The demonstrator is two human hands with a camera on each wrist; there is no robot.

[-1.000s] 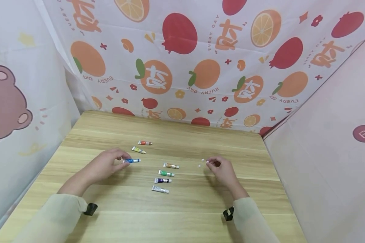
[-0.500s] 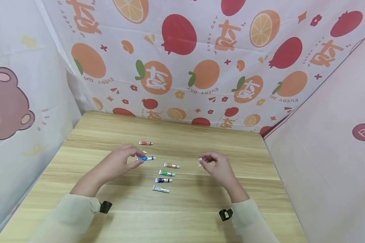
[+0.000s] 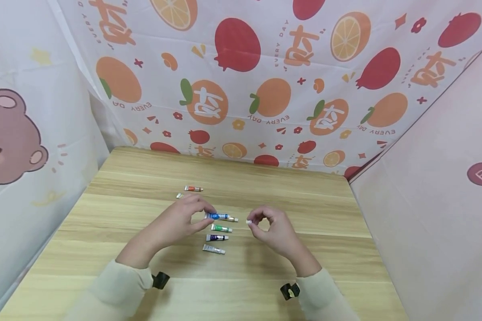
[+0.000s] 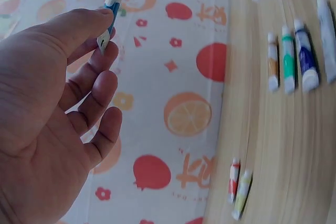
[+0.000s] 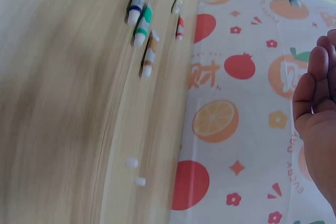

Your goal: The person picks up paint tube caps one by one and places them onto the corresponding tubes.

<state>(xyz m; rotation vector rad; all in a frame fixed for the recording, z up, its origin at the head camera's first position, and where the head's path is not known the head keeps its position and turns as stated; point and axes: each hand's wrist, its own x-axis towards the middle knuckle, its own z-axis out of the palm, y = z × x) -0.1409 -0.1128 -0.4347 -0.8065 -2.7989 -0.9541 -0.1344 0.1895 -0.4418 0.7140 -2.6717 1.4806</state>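
Note:
My left hand (image 3: 176, 223) pinches a blue paint tube (image 4: 112, 6) between thumb and fingers, its nozzle end pointing right in the head view. Facing it from the right, my right hand (image 3: 275, 232) pinches a small white cap (image 3: 249, 221) at its fingertips, a short gap from the tube. Below the held tube lie a green tube (image 3: 222, 228), a dark purple tube (image 3: 217, 238) and a silvery-white tube (image 3: 214, 249). An ochre tube (image 5: 149, 53) is partly covered by the blue one in the head view. In the right wrist view my right fingertips are out of frame.
Two loose white caps (image 5: 132, 162) lie on the wooden table (image 3: 325, 249), hidden behind my right hand in the head view. A red tube (image 3: 194, 189) and a yellow tube (image 4: 241, 195) lie farther back. A fruit-print cloth (image 3: 241, 111) hangs behind the table.
My left hand has carried the blue tube to the right, over the ochre one. My right hand has moved left with the white cap, so the two hands are now close together.

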